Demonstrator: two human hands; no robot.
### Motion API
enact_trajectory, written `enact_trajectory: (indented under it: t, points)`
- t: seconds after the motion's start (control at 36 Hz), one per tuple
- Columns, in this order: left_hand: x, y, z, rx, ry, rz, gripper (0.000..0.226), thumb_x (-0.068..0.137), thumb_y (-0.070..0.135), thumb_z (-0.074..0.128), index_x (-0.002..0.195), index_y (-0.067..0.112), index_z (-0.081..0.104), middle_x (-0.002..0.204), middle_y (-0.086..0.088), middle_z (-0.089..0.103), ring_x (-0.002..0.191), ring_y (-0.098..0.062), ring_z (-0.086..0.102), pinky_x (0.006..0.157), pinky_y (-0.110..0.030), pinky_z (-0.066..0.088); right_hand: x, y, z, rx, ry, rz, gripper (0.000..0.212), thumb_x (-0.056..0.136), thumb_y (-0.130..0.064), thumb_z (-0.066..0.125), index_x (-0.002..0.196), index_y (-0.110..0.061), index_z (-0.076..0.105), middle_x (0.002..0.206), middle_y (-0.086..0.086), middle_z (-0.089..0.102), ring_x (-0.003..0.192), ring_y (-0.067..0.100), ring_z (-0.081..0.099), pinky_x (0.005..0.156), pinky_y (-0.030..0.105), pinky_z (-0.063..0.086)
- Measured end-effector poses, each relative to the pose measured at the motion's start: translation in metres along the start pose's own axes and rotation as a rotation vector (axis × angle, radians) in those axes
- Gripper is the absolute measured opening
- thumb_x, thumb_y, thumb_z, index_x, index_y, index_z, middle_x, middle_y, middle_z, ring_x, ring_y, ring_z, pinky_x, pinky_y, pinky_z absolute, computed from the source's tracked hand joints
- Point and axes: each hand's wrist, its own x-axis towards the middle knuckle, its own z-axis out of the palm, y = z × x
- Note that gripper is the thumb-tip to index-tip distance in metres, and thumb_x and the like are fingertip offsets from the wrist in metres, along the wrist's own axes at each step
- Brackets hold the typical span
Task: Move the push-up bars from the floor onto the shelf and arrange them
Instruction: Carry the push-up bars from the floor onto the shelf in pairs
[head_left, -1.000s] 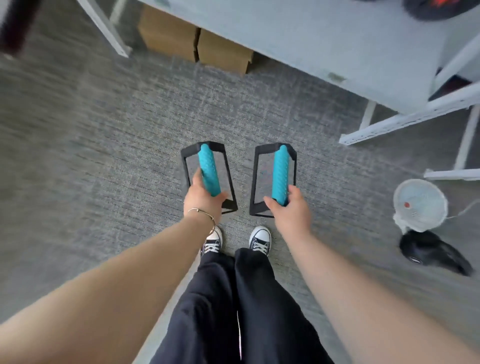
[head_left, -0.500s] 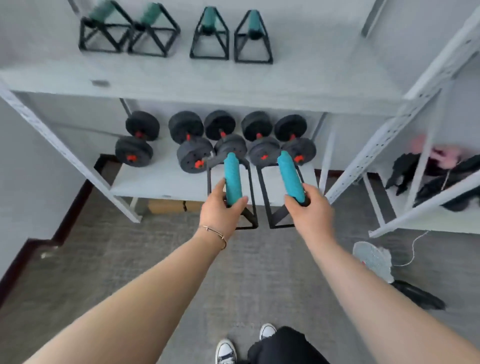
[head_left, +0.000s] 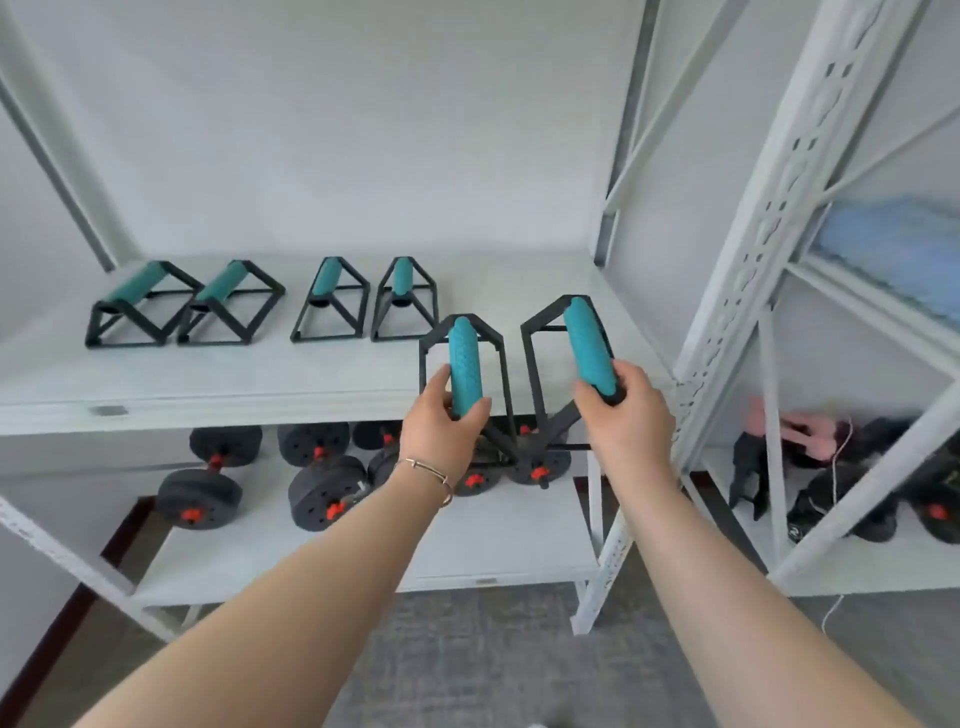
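Note:
My left hand (head_left: 441, 415) grips the near end of one push-up bar (head_left: 464, 356), a teal foam handle in a black frame. My right hand (head_left: 626, 410) grips a second push-up bar (head_left: 584, 343) the same way. Both bars hang in the air at the front edge of the white shelf (head_left: 260, 374), towards its right end, their frames partly over the board. Several more push-up bars stand in a row on that shelf: a pair at the left (head_left: 150, 304) and a pair in the middle (head_left: 363, 299).
Black dumbbells (head_left: 322, 493) with red collars lie on the lower shelf under my hands. A white perforated upright (head_left: 753, 249) stands just right of my right hand. A second rack at the right holds dark and pink items (head_left: 810, 447). Grey carpet lies below.
Both hands have lifted the two bars from the floor up to the level of the upper shelf. My view has risen from the floor to the shelf.

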Motion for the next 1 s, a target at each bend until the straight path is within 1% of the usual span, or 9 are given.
enact_trajectory:
  t: [0.14, 0.31, 0.42, 0.47, 0.53, 0.61, 0.78, 0.89, 1.0]
  points:
    - [0.069, 0.022, 0.055, -0.017, 0.036, -0.026, 0.066, 0.083, 0.047, 0.062, 0.142, 0.029, 0.037, 0.092, 0.017, 0.057, 0.076, 0.0, 0.058, 0.06, -0.018, 0.044, 0.077, 0.025, 0.017, -0.061, 0.01, -0.057, 0.038, 0.085, -0.046, 0.06, 0.116, -0.023, 0.059, 0.079, -0.002, 0.065, 0.08, 0.026, 0.061, 0.084, 0.049, 0.05]
    - [0.137, 0.035, 0.104, 0.008, 0.063, -0.066, 0.063, 0.083, 0.047, 0.063, 0.14, 0.031, 0.04, 0.088, 0.021, 0.058, 0.072, 0.003, 0.058, 0.052, -0.009, 0.038, 0.159, 0.06, 0.038, -0.145, -0.009, -0.113, 0.031, 0.084, -0.044, 0.059, 0.109, -0.025, 0.06, 0.066, -0.011, 0.056, 0.072, 0.024, 0.058, 0.078, 0.044, 0.049]
    - [0.17, 0.033, 0.124, 0.026, 0.062, -0.113, 0.062, 0.084, 0.047, 0.061, 0.14, 0.032, 0.039, 0.091, 0.016, 0.062, 0.072, -0.002, 0.06, 0.051, -0.013, 0.041, 0.201, 0.077, 0.052, -0.177, -0.025, -0.133, 0.026, 0.084, -0.043, 0.059, 0.103, -0.026, 0.059, 0.065, -0.012, 0.054, 0.071, 0.022, 0.053, 0.072, 0.037, 0.039]
    - [0.184, 0.031, 0.131, 0.017, 0.063, -0.152, 0.059, 0.084, 0.047, 0.059, 0.138, 0.032, 0.042, 0.09, 0.014, 0.064, 0.071, -0.004, 0.061, 0.052, -0.017, 0.042, 0.217, 0.082, 0.061, -0.168, -0.044, -0.122, 0.024, 0.084, -0.042, 0.058, 0.1, -0.025, 0.06, 0.065, -0.009, 0.055, 0.071, 0.023, 0.054, 0.073, 0.037, 0.04]
    - [0.196, 0.029, 0.136, 0.006, 0.07, -0.182, 0.055, 0.084, 0.047, 0.058, 0.136, 0.032, 0.045, 0.086, 0.013, 0.064, 0.069, -0.007, 0.06, 0.054, -0.019, 0.042, 0.23, 0.085, 0.07, -0.155, -0.062, -0.103, 0.024, 0.084, -0.042, 0.057, 0.098, -0.023, 0.061, 0.064, -0.007, 0.057, 0.072, 0.025, 0.055, 0.076, 0.039, 0.042]
    - [0.212, 0.028, 0.14, 0.014, 0.079, -0.192, 0.052, 0.084, 0.047, 0.058, 0.133, 0.033, 0.048, 0.083, 0.012, 0.063, 0.07, -0.007, 0.059, 0.056, -0.021, 0.042, 0.244, 0.082, 0.083, -0.156, -0.069, -0.094, 0.024, 0.084, -0.041, 0.058, 0.097, -0.022, 0.06, 0.065, -0.005, 0.056, 0.074, 0.027, 0.054, 0.073, 0.036, 0.036]
    - [0.239, 0.025, 0.134, 0.022, 0.084, -0.216, 0.051, 0.084, 0.046, 0.057, 0.132, 0.032, 0.049, 0.085, 0.009, 0.063, 0.067, -0.009, 0.059, 0.056, -0.023, 0.043, 0.262, 0.074, 0.102, -0.155, -0.095, -0.064, 0.027, 0.084, -0.04, 0.058, 0.103, -0.022, 0.061, 0.066, -0.008, 0.055, 0.078, 0.026, 0.053, 0.074, 0.035, 0.031]
    - [0.248, 0.023, 0.129, 0.057, 0.068, -0.206, 0.05, 0.082, 0.048, 0.057, 0.13, 0.034, 0.05, 0.084, 0.013, 0.061, 0.063, -0.006, 0.059, 0.052, -0.02, 0.041, 0.264, 0.072, 0.109, -0.122, -0.108, -0.069, 0.03, 0.086, -0.037, 0.059, 0.108, -0.017, 0.061, 0.073, -0.004, 0.056, 0.082, 0.028, 0.054, 0.079, 0.039, 0.04]
    - [0.249, 0.021, 0.128, 0.086, 0.062, -0.19, 0.05, 0.083, 0.05, 0.056, 0.13, 0.034, 0.049, 0.085, 0.014, 0.061, 0.063, -0.005, 0.059, 0.051, -0.017, 0.039, 0.263, 0.072, 0.112, -0.1, -0.099, -0.085, 0.031, 0.087, -0.035, 0.06, 0.108, -0.013, 0.06, 0.077, -0.001, 0.056, 0.082, 0.031, 0.055, 0.078, 0.042, 0.045]
